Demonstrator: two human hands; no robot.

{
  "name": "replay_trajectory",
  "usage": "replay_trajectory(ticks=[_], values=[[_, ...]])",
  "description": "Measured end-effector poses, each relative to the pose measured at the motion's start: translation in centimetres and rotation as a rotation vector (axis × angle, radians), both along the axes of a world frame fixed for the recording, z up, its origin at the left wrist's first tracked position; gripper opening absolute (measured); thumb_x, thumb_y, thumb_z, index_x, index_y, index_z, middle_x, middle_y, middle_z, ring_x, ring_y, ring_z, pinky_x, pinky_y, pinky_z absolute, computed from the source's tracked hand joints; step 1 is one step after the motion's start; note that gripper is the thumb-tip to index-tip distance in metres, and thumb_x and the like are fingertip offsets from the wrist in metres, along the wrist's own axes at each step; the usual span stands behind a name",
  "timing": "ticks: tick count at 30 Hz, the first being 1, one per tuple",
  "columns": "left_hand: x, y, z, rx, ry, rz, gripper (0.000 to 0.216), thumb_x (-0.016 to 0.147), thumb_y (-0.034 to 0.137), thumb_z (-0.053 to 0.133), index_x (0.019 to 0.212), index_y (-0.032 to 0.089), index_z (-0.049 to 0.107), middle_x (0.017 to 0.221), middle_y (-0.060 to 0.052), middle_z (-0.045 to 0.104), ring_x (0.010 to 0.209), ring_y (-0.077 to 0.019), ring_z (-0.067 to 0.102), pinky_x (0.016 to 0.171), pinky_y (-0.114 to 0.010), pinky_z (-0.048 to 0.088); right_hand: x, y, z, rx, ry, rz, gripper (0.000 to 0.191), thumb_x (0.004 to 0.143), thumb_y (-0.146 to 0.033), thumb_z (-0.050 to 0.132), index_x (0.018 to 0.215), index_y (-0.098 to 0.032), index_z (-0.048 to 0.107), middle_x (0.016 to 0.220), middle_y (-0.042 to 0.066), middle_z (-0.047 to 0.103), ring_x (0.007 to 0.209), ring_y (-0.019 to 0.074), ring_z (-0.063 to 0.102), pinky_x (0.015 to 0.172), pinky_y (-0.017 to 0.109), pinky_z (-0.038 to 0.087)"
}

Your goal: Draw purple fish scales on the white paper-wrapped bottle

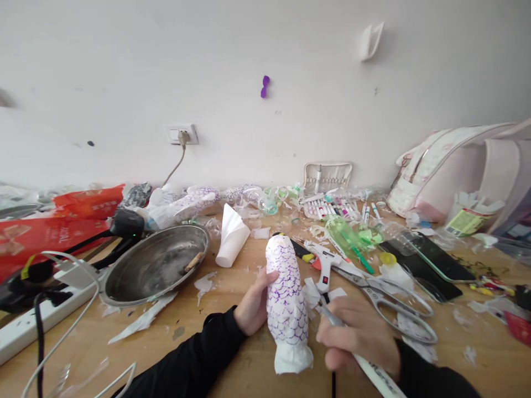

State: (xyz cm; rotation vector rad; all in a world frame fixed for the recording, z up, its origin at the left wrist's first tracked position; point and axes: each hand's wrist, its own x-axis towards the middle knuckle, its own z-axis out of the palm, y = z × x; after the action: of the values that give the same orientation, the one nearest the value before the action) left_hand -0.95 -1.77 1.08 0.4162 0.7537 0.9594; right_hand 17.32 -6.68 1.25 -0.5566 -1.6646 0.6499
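Observation:
A white paper-covered fish shape (287,298), drawn over with purple scale lines, stands near the table's front edge. My left hand (256,303) is closed around its left side; the far fingers are hidden behind it. The bottom end flares out plain white, without lines. In my right hand (360,336) is a marker pen (373,376), its tip end pointing up and left, just right of the paper fish and apart from it. Beyond my right hand lie a white hot glue gun (327,265) and large grey-handled scissors (381,298).
To the left are a metal bowl (160,271), a white power strip (41,326) with cables and red bags (87,204). Rolled white paper (232,235) lies behind. On the right are markers (332,209), a green plastic bottle (342,231), phones (431,260) and a pink backpack (448,171).

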Motion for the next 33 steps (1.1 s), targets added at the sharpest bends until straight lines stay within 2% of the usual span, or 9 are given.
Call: replay_trajectory(ticks=[1,2,4,9,13,18,20,25,33], values=[[0.0,0.0,0.0,0.009,-0.003,-0.001,0.051,0.078,0.027,0.055,0.125,0.009,0.045,0.088,-0.012,0.070,0.077,-0.0260,0.066,0.080,-0.039,0.045,-0.2,0.8,-0.2,0.154,-0.039,0.021,0.015,0.083,-0.040,0.059,0.080,-0.025,0.061,0.064,-0.001,0.069,0.055,0.0151,0.060,0.055,0.030,0.050],[0.0,-0.1,0.0,0.010,0.004,-0.002,0.052,0.078,0.026,0.055,0.126,0.009,0.044,0.087,-0.012,0.070,0.076,-0.0260,0.066,0.080,-0.039,0.046,-0.4,1.4,-0.4,0.194,-0.026,-0.034,0.014,0.089,-0.034,0.050,0.083,-0.024,0.057,0.067,0.001,0.070,0.058,0.0162,0.060,0.056,0.031,0.050],[0.1,-0.2,0.2,0.000,0.034,-0.003,0.052,0.079,0.027,0.053,0.126,0.008,0.043,0.083,-0.012,0.070,0.073,-0.0254,0.066,0.077,-0.038,0.046,-0.8,1.7,-0.5,0.230,-0.050,-0.072,0.013,0.093,-0.029,0.042,0.084,-0.024,0.050,0.072,0.003,0.071,0.067,0.0182,0.062,0.060,0.033,0.052],[0.4,-0.4,0.6,0.024,0.054,0.012,0.051,0.081,0.026,0.049,0.129,0.010,0.039,0.083,-0.011,0.070,0.072,-0.0237,0.066,0.074,-0.036,0.047,-1.5,0.8,-0.2,0.250,-0.170,-0.136,0.005,0.087,-0.024,0.047,0.085,-0.024,0.043,0.080,0.003,0.073,0.078,0.0203,0.059,0.072,0.037,0.051],[0.3,-0.4,0.2,0.024,0.026,-0.002,0.051,0.079,0.028,0.053,0.126,0.011,0.043,0.088,-0.010,0.070,0.072,-0.0235,0.066,0.076,-0.037,0.047,-1.7,0.7,-0.4,0.192,-0.217,-0.157,0.012,0.082,-0.016,0.047,0.087,-0.025,0.041,0.082,0.001,0.072,0.085,0.0206,0.057,0.076,0.037,0.049],[0.2,-0.4,0.0,0.014,0.017,-0.017,0.052,0.078,0.030,0.054,0.124,0.009,0.044,0.088,-0.012,0.070,0.076,-0.0254,0.066,0.079,-0.039,0.046,-1.7,0.8,-0.6,0.242,-0.273,-0.128,0.018,0.079,-0.017,0.050,0.092,-0.025,0.041,0.092,0.002,0.072,0.095,0.0230,0.056,0.082,0.040,0.046],[0.3,-0.4,0.1,0.029,0.008,-0.011,0.054,0.077,0.029,0.056,0.126,0.011,0.042,0.092,-0.011,0.070,0.077,-0.0254,0.066,0.079,-0.039,0.046,-1.5,0.8,-0.5,0.272,-0.262,-0.140,0.019,0.079,-0.016,0.050,0.092,-0.025,0.040,0.093,0.002,0.072,0.095,0.0227,0.055,0.083,0.040,0.044],[0.4,-0.4,0.2,0.042,0.001,-0.007,0.056,0.076,0.029,0.057,0.127,0.012,0.042,0.097,-0.012,0.069,0.079,-0.0258,0.066,0.078,-0.038,0.045,-1.4,0.8,-0.5,0.303,-0.249,-0.159,0.017,0.077,-0.014,0.048,0.089,-0.024,0.041,0.079,-0.001,0.072,0.087,0.0211,0.055,0.084,0.039,0.039],[0.3,-0.5,0.1,0.048,-0.017,-0.018,0.057,0.077,0.030,0.057,0.129,0.012,0.041,0.096,-0.011,0.069,0.082,-0.0262,0.066,0.083,-0.039,0.045,-1.5,0.9,-0.7,0.315,-0.351,-0.128,0.019,0.078,-0.015,0.048,0.093,-0.024,0.041,0.091,0.000,0.073,0.093,0.0219,0.057,0.085,0.039,0.037]])
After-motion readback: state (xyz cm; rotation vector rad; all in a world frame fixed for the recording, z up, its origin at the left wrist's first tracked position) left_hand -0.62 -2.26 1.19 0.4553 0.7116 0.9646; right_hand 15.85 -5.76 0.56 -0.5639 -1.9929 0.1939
